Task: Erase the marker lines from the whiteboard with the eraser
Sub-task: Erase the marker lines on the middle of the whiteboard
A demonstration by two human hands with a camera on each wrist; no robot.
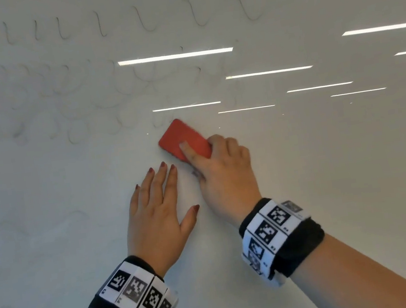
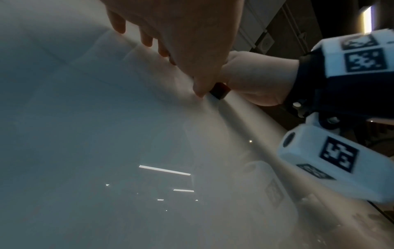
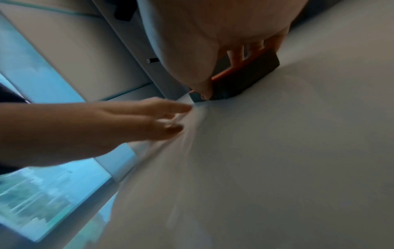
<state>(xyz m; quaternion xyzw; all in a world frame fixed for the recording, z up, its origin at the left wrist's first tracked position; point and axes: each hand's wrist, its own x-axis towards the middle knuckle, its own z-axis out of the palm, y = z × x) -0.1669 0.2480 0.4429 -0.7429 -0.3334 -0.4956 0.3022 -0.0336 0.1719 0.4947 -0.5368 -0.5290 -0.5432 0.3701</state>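
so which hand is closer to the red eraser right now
Right. The right hand grips the eraser itself, index finger laid across its red back. The left hand lies flat on the whiteboard just below and left of the eraser, not touching it.

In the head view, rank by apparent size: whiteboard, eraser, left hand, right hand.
1. whiteboard, fills the frame.
2. left hand and right hand: too alike to rank; the right is curled.
3. eraser, partly covered by right-hand fingers.
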